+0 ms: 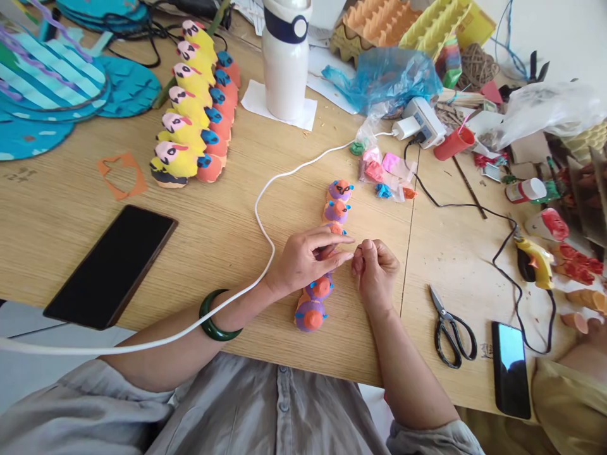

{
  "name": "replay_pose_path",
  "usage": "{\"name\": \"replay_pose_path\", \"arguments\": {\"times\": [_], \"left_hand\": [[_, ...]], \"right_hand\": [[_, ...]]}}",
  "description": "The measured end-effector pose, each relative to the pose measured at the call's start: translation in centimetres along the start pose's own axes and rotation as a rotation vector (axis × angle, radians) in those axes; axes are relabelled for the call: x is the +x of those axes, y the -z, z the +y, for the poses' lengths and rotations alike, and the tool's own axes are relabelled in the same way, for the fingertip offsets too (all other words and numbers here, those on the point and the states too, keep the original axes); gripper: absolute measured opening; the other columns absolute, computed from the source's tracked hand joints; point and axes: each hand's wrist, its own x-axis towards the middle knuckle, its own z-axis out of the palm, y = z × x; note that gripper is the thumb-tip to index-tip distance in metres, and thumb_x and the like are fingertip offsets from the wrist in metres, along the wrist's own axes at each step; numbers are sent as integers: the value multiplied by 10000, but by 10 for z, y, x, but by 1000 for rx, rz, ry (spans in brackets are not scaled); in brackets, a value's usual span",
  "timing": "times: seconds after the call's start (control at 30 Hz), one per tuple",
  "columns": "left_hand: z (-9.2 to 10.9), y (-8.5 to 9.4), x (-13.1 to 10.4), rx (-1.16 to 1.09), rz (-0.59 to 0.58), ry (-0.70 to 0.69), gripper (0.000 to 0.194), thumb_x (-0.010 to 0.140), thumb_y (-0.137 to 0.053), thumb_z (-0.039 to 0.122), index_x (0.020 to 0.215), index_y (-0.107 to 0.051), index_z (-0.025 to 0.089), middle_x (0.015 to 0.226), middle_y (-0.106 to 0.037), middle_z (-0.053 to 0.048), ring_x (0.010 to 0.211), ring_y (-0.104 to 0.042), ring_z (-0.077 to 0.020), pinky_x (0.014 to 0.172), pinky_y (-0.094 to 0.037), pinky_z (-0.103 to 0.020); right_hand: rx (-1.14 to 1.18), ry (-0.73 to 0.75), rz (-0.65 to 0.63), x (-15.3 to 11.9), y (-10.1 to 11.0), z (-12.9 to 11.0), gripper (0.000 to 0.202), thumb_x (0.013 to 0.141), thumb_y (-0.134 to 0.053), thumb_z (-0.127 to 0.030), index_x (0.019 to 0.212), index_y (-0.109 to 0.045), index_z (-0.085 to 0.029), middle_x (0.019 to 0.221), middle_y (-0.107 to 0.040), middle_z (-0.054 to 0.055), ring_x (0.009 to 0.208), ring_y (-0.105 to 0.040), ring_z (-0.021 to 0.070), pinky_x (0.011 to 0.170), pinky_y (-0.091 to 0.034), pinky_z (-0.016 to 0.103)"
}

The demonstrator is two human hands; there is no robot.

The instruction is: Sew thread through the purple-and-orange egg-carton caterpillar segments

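Note:
A row of small purple clay figures with orange faces and blue ears (312,316) runs up the table, partly hidden under my left hand (303,260). That hand reaches across the row, its thumb and index finger stretched out and apart. Close to those fingertips, my right hand (378,270) is closed in a pinch. Something tiny and dark shows at its fingertips, too small to make out. Black marks show on the faces of the far figures (339,210). Bags of coloured clay (374,167) lie beyond my hands.
A white cable (265,183) crosses my left forearm. Scissors (450,328) and a phone (511,370) lie right; a black phone (111,265) lies left. Yellow figures (177,120) and a white bottle (286,69) stand behind. A glue gun (535,262) and another person's sleeve (571,398) are far right.

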Motion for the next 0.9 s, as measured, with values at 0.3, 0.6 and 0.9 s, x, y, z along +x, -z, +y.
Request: {"name": "replay_pose_path", "arguments": {"times": [0.3,0.6,0.9], "left_hand": [[7,-1,-5,58,-1,-47,88,927,-721,232,959,-803,237,878,-778,-13,772,-698,-127,731,-554,-236],[3,-1,-3,75,105,-106,73,929,-727,204,959,-793,200,764,-721,5,632,-595,-91,605,-478,-210],[7,-1,-1,9,102,-11,206,1015,-598,247,1058,-793,193,1014,-809,-55,931,-742,-150,825,-567,-244]], "right_hand": [[-130,50,-108,-9,-2,-15,481,897,-685,-590,598,-606,-222,476,-486,-51,439,-389,90,451,-334,251],[-32,14,-120,-5,0,-13,313,918,-698,-504,767,-695,-230,586,-602,-37,484,-503,97,486,-423,247],[83,-56,-57,-1,-1,-12,232,853,-781,-439,811,-695,-228,636,-642,-42,475,-513,79,469,-450,222]]}}
